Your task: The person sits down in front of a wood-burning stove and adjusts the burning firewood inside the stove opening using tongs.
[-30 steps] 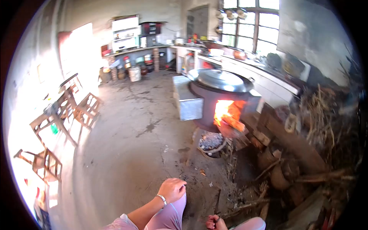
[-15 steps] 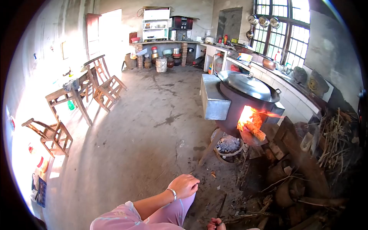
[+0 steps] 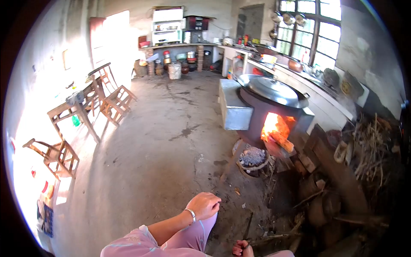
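Note:
My left hand (image 3: 204, 206), with a silver bracelet at the wrist, rests loosely curled on my pink-trousered knee (image 3: 201, 231); I see nothing in it. Low in the view, my right hand (image 3: 242, 248) is closed around the handle end of thin dark metal tongs (image 3: 248, 225), which point up and away over the dirty floor. Ahead stands a round stove (image 3: 252, 115) with flames and a glowing log (image 3: 280, 140) in its mouth. A large wok with a metal lid (image 3: 269, 91) covers its top. Beneath it is a basin of ash (image 3: 252, 157).
Firewood and boards (image 3: 338, 171) are heaped at the right, with a bundle of twigs (image 3: 372, 147) behind. Wooden chairs (image 3: 55, 156) and a small table (image 3: 72, 107) stand left. A tiled counter (image 3: 321, 92) runs beneath the window. A white bucket (image 3: 174, 70) sits at the back.
The view has shifted slightly, so the room sits a little further left and up. Flames in the stove mouth have changed shape. Both hands stay nearly where they were.

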A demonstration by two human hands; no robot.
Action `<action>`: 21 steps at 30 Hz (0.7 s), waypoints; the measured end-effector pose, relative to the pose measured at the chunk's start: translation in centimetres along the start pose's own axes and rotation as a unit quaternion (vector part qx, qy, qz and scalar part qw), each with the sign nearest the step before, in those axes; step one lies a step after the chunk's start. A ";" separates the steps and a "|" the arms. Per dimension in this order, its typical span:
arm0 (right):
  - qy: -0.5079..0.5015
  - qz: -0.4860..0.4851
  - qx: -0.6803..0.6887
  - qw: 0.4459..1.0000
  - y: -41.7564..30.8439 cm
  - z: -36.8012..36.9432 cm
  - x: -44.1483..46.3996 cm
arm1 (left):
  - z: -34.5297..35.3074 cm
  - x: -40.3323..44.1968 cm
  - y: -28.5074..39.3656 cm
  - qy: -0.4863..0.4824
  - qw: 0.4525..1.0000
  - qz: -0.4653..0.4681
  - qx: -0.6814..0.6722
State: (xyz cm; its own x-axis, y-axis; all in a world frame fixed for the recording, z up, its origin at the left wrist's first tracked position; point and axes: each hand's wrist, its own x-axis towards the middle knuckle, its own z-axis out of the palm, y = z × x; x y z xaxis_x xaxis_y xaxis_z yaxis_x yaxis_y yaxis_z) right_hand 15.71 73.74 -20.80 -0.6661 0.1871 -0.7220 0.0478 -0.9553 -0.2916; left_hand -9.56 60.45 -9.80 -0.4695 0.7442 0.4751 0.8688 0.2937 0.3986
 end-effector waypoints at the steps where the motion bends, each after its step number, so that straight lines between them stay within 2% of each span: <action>1: -0.004 -0.001 -0.008 1.000 -0.1 0.2 -0.1 | 0.0 0.0 0.1 0.000 1.000 0.003 -0.004; 3: 0.006 0.015 -0.012 1.000 0.0 -0.3 0.5 | 0.1 0.1 0.1 0.009 1.000 0.008 -0.009; 6: -0.044 0.061 0.025 0.997 -0.7 0.1 0.1 | 0.5 0.2 -0.1 0.010 1.000 0.014 -0.006; 15: -0.028 0.042 0.052 0.997 -0.6 0.8 -0.5 | 0.1 0.4 0.5 0.007 1.000 0.001 -0.004; 21: -0.068 0.033 0.068 0.995 -1.4 0.7 -1.2 | 0.4 0.4 0.2 0.015 1.000 -0.001 0.006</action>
State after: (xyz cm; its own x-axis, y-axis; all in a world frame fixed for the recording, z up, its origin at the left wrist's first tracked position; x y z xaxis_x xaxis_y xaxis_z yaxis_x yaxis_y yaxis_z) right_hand 15.88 74.73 -19.11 -0.7596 0.0982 -0.6429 0.0007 -0.9884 -0.1518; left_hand -9.52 61.02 -9.87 -0.4760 0.7257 0.4967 0.8694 0.3034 0.3899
